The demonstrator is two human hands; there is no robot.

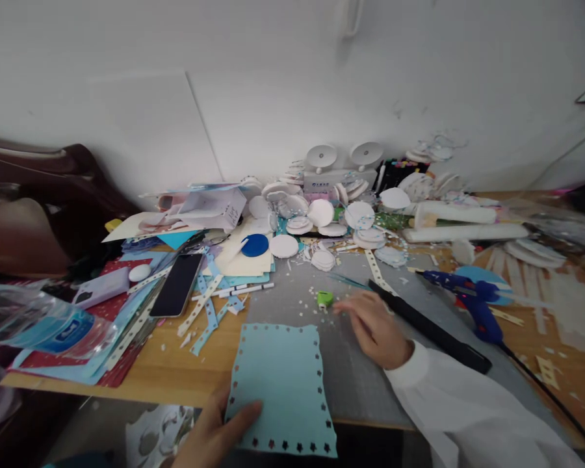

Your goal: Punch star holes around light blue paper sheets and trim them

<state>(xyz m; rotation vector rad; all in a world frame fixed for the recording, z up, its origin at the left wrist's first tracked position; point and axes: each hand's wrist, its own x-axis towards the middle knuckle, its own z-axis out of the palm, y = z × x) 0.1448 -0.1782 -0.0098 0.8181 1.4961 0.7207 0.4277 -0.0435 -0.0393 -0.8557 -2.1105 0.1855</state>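
Note:
My left hand (pixel 219 426) grips the lower left edge of a light blue sheet of paper (pixel 280 383), thumb on top and the other fingers hidden beneath. Small flower-shaped holes run along the sheet's edges. It lies partly over the front of the grey cutting mat (pixel 341 396). Over the mat, my right hand (pixel 373 328) holds nothing, its fingers loosely stretched towards a small green craft punch (pixel 324 299). The fingertips are right beside the punch; whether they touch it I cannot tell. Tiny paper bits lie scattered around it.
A blue glue gun (pixel 468 296) and a long black tool (pixel 433 328) lie to the right. White paper discs (pixel 322 213) crowd the back. On the left are a phone (pixel 177 286), punched paper strips (pixel 207 305), and a water bottle (pixel 43 322) lying over papers.

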